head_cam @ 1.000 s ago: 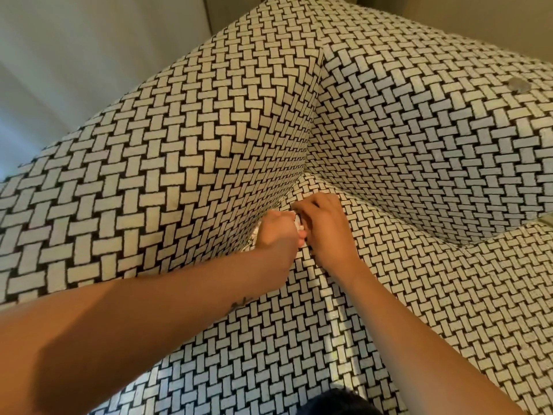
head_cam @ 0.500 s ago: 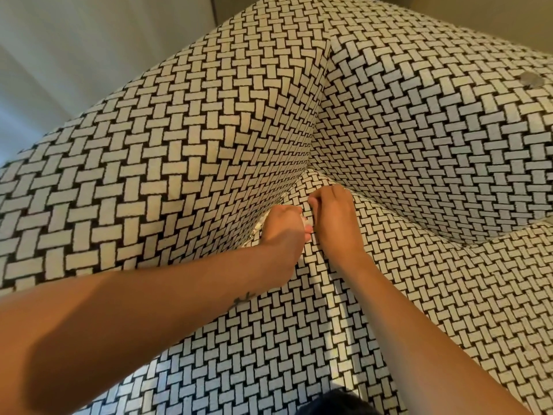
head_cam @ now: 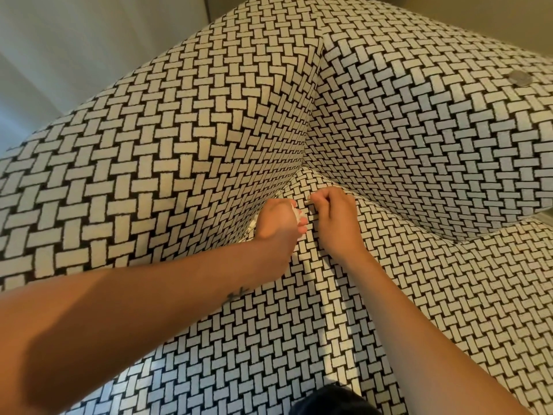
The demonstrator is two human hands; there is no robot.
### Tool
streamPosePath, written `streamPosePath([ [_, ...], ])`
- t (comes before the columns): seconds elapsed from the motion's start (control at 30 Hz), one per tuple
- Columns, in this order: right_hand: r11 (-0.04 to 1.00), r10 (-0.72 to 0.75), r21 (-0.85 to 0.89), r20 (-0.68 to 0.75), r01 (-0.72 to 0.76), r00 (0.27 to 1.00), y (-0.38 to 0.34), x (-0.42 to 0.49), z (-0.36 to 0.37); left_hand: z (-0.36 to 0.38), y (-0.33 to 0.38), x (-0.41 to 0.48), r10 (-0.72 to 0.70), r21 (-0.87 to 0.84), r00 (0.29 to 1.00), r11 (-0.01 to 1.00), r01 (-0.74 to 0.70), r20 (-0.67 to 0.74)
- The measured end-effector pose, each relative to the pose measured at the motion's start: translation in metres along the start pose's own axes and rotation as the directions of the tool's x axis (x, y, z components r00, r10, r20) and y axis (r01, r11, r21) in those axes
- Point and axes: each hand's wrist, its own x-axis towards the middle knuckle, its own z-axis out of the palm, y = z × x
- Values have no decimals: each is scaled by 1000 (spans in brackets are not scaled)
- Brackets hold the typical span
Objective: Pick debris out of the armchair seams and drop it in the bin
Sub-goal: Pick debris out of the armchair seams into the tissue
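The left hand (head_cam: 278,226) grips white debris (head_cam: 296,213) in curled fingers at the side seam of the patterned armchair (head_cam: 179,139). The right hand (head_cam: 336,223) rests alongside, fingers curled; whether they hold anything is unclear.

Bare left forearm (head_cam: 134,319) and right forearm (head_cam: 419,324), out of the frame's lower corners. Small dark cross-like tattoo (head_cam: 238,294) near the left hand (head_cam: 278,226). Dark shape (head_cam: 335,401) at bottom centre, unidentifiable.

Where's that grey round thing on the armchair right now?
In the head view the grey disc lies upper right, on top of the right-hand panel of the armchair, well away from the left hand and right hand at the corner seam.
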Motion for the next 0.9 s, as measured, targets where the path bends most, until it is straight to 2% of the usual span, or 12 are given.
streamPosePath([
  [0.07,978,42,206,13,-44,999,-7,-7,-1,-1,1,-2,-11,1,1000,1000,11,3],
  [0.2,908,33,413,92,-68,995,-25,-25,-1,-4,-1,-7,15,60,998,998,-18,54],
  [0.37,930,-4,367,74,-24,997,-35,-39,-6,-4,0,-11,40,140,998,989,-47,52],
  [0.43,920,29,386,97,-65,995,-35,-43,-12,-4,-2,-12,61,187,996,980,-72,63],
  [0.5,832,102,524,184,-185,978,-38,-44,-18,-4,-3,-13,97,234,992,966,-113,78],
  [0.57,659,156,683,285,-314,946,-38,-41,-20,-3,-3,-12,128,217,988,965,-144,88],
  [0.63,580,197,744,269,-333,943,-35,-33,-20,-2,-3,-9,145,182,986,971,-157,81],
  [0.67,636,227,708,209,-307,951,-33,-27,-19,-1,-3,-9,149,179,986,971,-160,71],
  [0.7,744,248,613,115,-265,962,-29,-21,-17,-1,-4,-8,151,186,986,969,-161,63],
  [0.77,953,154,269,-41,-138,987,-18,-9,-10,-2,-5,-7,160,185,986,968,-167,56],
  [0.83,996,43,-73,-28,-45,999,-8,-1,-4,-2,-7,-6,157,170,986,972,-164,53],
  [0.9,986,17,-166,-35,-23,999,-1,3,2,-3,-8,-6,150,154,988,976,-156,48],
])
